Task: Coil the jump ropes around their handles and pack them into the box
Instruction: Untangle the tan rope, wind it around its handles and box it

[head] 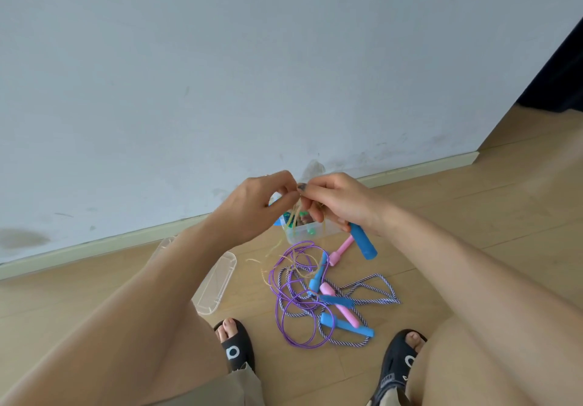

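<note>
Both the left hand (258, 204) and right hand (339, 202) pinch thin yellowish cord (74, 216).

Smooth plastic blue handle (364, 243); glossy purple rope (295, 311); twisted woven blue-and-white cord (375, 289); clear plastic box (310, 232) and clear plastic lid (217, 282); matt wood-look floor (473, 216); scuffed matt painted wall (220, 58)
</note>
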